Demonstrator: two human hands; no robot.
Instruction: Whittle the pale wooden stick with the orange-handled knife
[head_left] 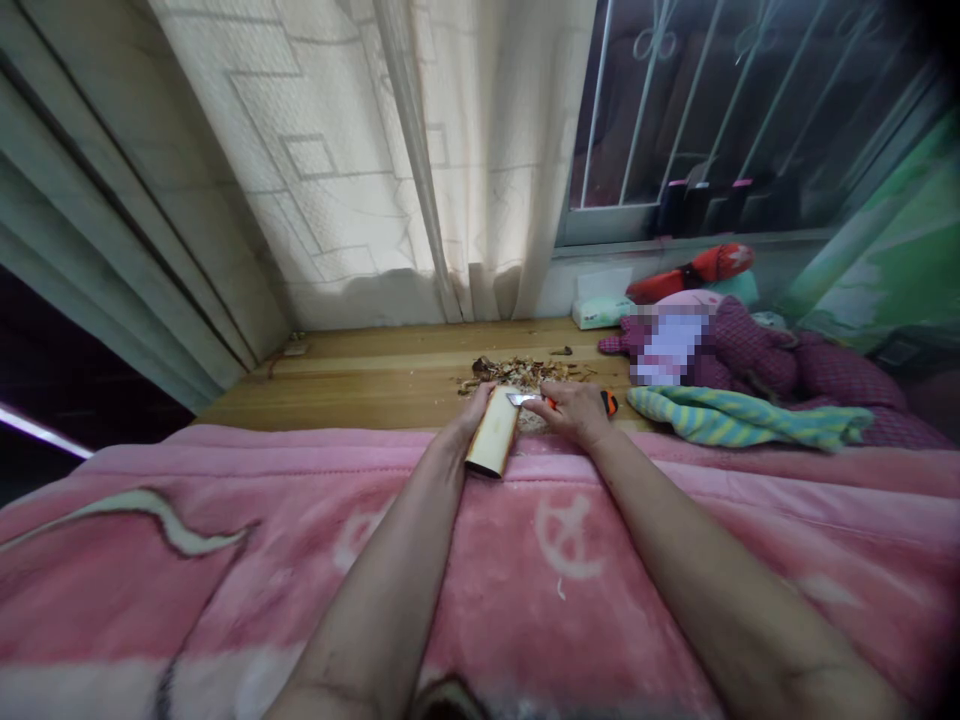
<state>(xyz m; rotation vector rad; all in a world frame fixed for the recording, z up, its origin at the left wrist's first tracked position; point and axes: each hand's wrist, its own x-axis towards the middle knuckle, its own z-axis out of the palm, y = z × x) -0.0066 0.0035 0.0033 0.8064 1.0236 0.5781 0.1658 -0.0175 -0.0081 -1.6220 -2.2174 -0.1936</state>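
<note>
Left hand [476, 415], its grip pressed around a pale yellow rectangular wooden billet [493, 435], which lies tilted at 12 o'clock across the edge of a pink fleece blanket [570, 560]. Right hand [574, 413], its grip pinching a small steel-bladed knife with an orange handle [607, 402], the blade tip at the billet's upper end. Brown wood shavings [517, 373] lie just beyond on a light plank bench [375, 385], with a yellow-and-teal striped towel [742, 418] at 2 o'clock.
</note>
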